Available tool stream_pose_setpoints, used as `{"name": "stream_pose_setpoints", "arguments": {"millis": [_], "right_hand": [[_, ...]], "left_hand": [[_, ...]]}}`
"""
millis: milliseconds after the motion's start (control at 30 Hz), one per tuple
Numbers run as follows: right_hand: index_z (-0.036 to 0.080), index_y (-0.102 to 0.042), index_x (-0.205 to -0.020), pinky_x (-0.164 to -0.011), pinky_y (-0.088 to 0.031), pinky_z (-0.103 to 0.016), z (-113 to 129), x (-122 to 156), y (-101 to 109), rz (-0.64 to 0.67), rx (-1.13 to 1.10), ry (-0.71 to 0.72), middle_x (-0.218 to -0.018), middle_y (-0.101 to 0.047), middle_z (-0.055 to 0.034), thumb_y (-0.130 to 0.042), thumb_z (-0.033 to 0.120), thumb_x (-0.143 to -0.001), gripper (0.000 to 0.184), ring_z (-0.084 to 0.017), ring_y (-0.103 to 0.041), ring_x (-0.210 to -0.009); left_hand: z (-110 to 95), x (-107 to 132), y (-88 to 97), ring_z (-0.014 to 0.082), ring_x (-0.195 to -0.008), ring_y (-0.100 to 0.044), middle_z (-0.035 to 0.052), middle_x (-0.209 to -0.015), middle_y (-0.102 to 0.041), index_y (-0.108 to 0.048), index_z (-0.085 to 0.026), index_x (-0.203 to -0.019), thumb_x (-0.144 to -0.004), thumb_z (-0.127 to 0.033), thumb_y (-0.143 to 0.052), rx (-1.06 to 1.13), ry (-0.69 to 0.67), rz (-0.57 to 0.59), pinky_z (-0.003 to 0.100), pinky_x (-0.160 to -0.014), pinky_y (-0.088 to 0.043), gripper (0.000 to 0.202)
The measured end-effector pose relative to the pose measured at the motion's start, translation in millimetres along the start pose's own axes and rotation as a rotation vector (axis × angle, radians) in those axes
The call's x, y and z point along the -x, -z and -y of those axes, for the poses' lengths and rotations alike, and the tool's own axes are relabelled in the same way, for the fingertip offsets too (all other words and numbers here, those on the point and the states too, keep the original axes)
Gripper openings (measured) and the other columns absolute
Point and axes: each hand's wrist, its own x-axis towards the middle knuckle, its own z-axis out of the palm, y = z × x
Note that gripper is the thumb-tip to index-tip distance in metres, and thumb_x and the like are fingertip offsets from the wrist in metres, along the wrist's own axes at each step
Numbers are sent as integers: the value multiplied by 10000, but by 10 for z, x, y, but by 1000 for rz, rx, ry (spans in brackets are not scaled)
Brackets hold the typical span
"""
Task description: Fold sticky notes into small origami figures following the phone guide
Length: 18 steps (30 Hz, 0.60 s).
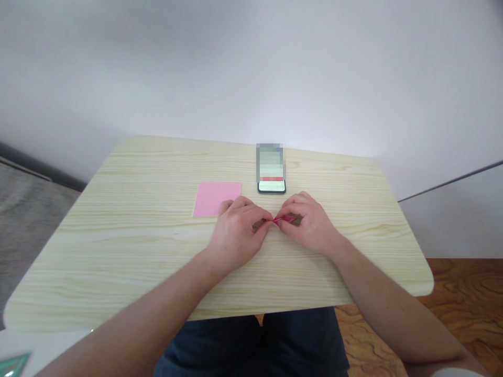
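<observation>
A small dark-pink folded piece of paper (288, 218) is pinched between both hands above the middle of the table. My left hand (239, 228) is closed, its thumb and index finger meeting at the left end of the paper. From the other side, my right hand (308, 222) pinches the same piece, also closed. Most of the paper is hidden by the fingers, so its full shape cannot be made out. A stack of light-pink square paper (214, 198) lies just behind my left hand, which covers its lower right corner.
A phone (272, 186) with a lit, partly blurred screen lies behind the hands. The pale wood-grain table (118, 235) has rounded corners and meets a white wall (251, 73) at the back. A green-edged object (13, 365) shows at the lower left.
</observation>
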Motion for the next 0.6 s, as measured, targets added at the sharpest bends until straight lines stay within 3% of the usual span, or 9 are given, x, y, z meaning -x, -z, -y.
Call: {"name": "stream_pose_setpoints", "arguments": {"millis": [267,600], "right_hand": [[253,-771,-901,-806,-487,-407,-23,5,-17,29,43,8,-894,-692,-41,-775,210,-836,78,-238,-585,-905],[252,-761,-852,-780,-467,-391,-46,7,-8,39,23,-11,-852,-691,-28,-773,226,-854,29,-222,-579,-867]], "left_hand": [[-19,3,17,233,-986,-614,-19,-944,-780,-747,-293,-1020,-933,-214,-646,-2,-18,21,454,-920,-383,155],[-5,-10,28,217,-999,-634,-24,-964,-773,-743,-278,-962,-928,-186,-637,12,-43,42,427,-922,-392,144]]}}
